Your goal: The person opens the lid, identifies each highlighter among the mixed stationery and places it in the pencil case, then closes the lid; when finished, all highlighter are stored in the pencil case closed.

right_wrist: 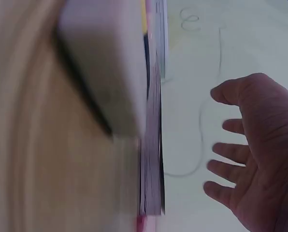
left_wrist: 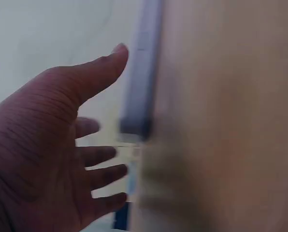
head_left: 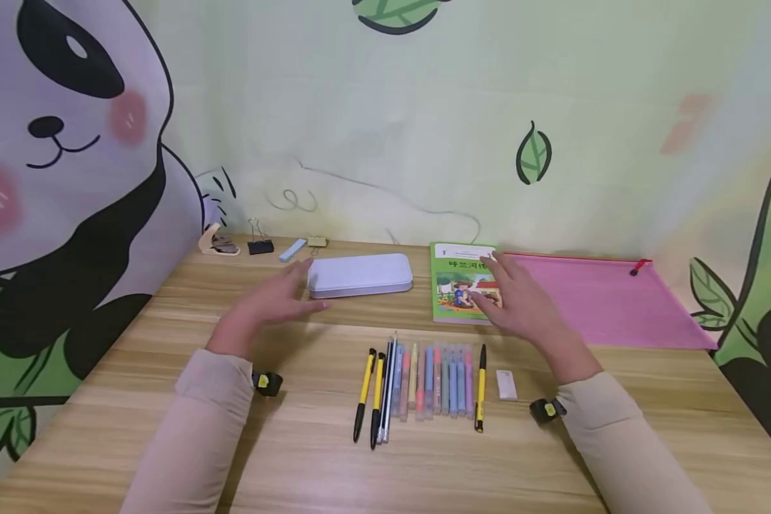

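Observation:
My left hand (head_left: 275,296) hovers at the left end of a white pencil case (head_left: 361,274), fingers spread and holding nothing. In the left wrist view the thumb lies near the blurred end of the case (left_wrist: 141,82). Over the right edge of a green-covered book (head_left: 459,289) is my right hand (head_left: 522,300), its fingers apart and nothing in them. From the right wrist the book's page edges (right_wrist: 151,179) show behind a white eraser (right_wrist: 103,67). The hand hides part of the cover.
Yellow-black pens (head_left: 365,394), pencils and several pastel markers (head_left: 437,382) lie in a row in front. The eraser sits right of them. A pink zip pouch (head_left: 597,303) lies at the right. Behind, left, are a black binder clip (head_left: 260,247) and small stationery items.

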Demonstrator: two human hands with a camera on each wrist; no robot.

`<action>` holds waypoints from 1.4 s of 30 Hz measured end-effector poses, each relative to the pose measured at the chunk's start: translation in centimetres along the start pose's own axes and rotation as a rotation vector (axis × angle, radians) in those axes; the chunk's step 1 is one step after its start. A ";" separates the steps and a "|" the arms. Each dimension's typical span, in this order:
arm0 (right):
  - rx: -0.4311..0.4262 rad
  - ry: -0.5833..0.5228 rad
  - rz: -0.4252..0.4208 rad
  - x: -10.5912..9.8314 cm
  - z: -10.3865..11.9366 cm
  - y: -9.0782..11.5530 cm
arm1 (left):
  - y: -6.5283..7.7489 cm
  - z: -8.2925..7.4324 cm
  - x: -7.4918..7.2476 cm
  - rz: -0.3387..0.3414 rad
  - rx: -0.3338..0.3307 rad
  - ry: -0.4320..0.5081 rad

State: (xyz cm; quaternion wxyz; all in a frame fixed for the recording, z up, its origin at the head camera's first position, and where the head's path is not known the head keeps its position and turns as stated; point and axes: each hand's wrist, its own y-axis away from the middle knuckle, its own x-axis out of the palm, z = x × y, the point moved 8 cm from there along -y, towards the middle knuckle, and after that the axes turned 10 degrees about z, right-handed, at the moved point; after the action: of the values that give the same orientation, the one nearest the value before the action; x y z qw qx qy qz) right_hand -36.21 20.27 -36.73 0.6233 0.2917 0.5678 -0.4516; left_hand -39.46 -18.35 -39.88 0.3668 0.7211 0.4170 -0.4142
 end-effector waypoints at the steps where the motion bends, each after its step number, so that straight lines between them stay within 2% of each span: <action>1: -0.036 -0.041 0.009 0.3 0.2 -0.1 | -0.6 0.1 0.7 0.013 0.028 0.044; 3: -0.102 -0.116 0.030 0.8 0.9 -0.3 | -1.6 0.4 1.7 0.003 0.066 0.113; 8: -0.242 -0.265 0.092 1.7 3.3 -0.6 | -3.3 1.8 2.9 -0.101 0.073 0.277; 12: -0.271 -0.356 0.157 2.7 4.4 -0.6 | -4.1 3.1 3.4 -0.158 0.044 0.379; 17: -0.252 -0.410 0.137 3.5 4.3 -0.6 | -4.6 3.3 3.5 -0.173 0.032 0.398; 22: -0.285 -0.466 0.120 3.9 4.4 -0.7 | -5.0 3.3 3.3 -0.183 0.031 0.406; 26: -0.297 -0.447 0.116 3.8 4.7 -0.7 | -5.3 3.3 3.0 -0.212 0.035 0.398; 30: -0.314 -0.382 0.100 3.1 5.0 -0.6 | -5.2 3.4 3.4 -0.198 0.028 0.381; 33: -0.361 -0.310 0.061 2.0 5.5 -1.1 | -4.8 3.5 4.0 -0.156 0.011 0.435; 36: -0.398 -0.229 0.043 0.9 6.4 -2.5 | -4.4 3.5 4.2 -0.124 -0.002 0.495; 38: -0.399 -0.169 0.069 0.5 7.1 -4.0 | -4.4 3.6 4.0 -0.112 0.001 0.517; 42: -0.393 -0.074 0.198 0.7 8.6 -6.5 | -4.4 3.7 3.8 -0.097 0.019 0.549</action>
State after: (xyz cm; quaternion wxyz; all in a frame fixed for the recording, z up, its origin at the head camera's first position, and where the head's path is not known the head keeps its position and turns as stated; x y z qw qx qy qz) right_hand -38.24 9.83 -34.85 0.7300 0.2024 0.5901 -0.2793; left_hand -43.35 -18.81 -45.60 0.2128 0.7890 0.5309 -0.2243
